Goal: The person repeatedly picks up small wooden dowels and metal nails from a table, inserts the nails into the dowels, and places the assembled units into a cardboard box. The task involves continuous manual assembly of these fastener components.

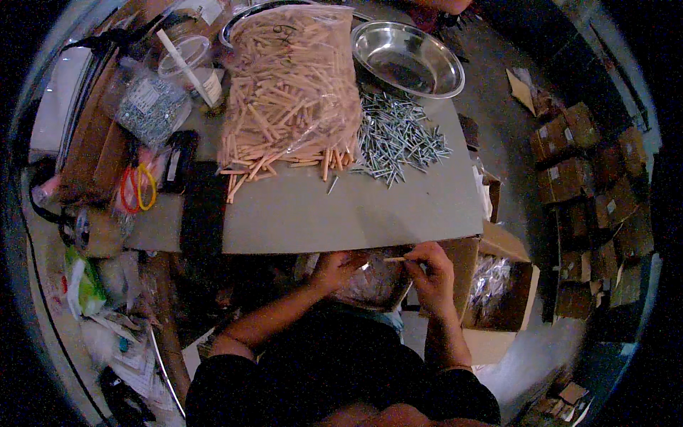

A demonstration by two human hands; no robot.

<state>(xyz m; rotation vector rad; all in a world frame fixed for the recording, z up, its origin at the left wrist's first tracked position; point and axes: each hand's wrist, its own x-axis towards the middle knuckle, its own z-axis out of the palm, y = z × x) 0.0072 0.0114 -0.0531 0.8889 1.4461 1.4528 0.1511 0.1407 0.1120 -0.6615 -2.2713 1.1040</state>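
Just below the table's near edge, my right hand (432,267) pinches a short pale wooden dowel (393,260) that points left. My left hand (337,270) faces it, its fingers curled; what they hold, if anything, is lost in shadow. Beneath and between both hands sits a clear plastic bag (370,285) over my lap, its contents unclear. Beyond the hands, a large clear bag of wooden dowels (288,92) lies on the table, with several spilling from its near end. To its right spreads a pile of silvery screws or bolts (402,135); one screw (332,185) lies apart.
A steel bowl (409,60) stands at the back right of the table (341,220). At left are a bag of small metal hardware (151,107) and red and yellow loops (139,188). An open cardboard box (501,288) stands right; stacked cartons (590,206) are farther off.
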